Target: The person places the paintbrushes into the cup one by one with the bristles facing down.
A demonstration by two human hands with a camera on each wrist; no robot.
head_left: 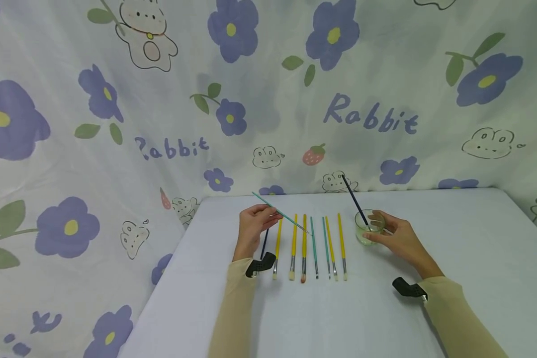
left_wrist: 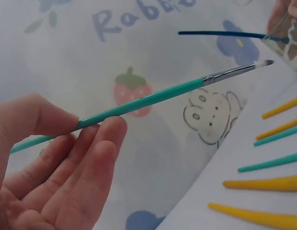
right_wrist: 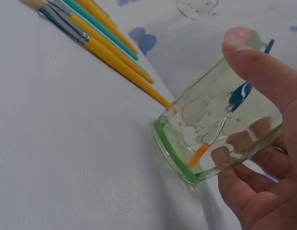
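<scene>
My left hand (head_left: 256, 226) pinches a teal paintbrush (left_wrist: 153, 99) between thumb and fingers, raised over the row of brushes. Its small bristle tip points right, toward the glass. My right hand (head_left: 400, 238) grips a clear, greenish drinking glass (right_wrist: 201, 124), thumb on one side and fingers around the other. Inside the glass leans a dark blue paintbrush (head_left: 354, 199), its handle sticking out past the rim. Through the glass wall in the right wrist view, orange bristles (right_wrist: 199, 154) show near the bottom.
Several paintbrushes lie side by side on the white table (head_left: 340, 318), bristles toward me, among them a yellow brush (head_left: 341, 243) and a teal brush (head_left: 313, 248). A dark blue brush (head_left: 264, 243) lies partly behind my left wrist. A printed curtain (head_left: 268, 99) hangs behind the table.
</scene>
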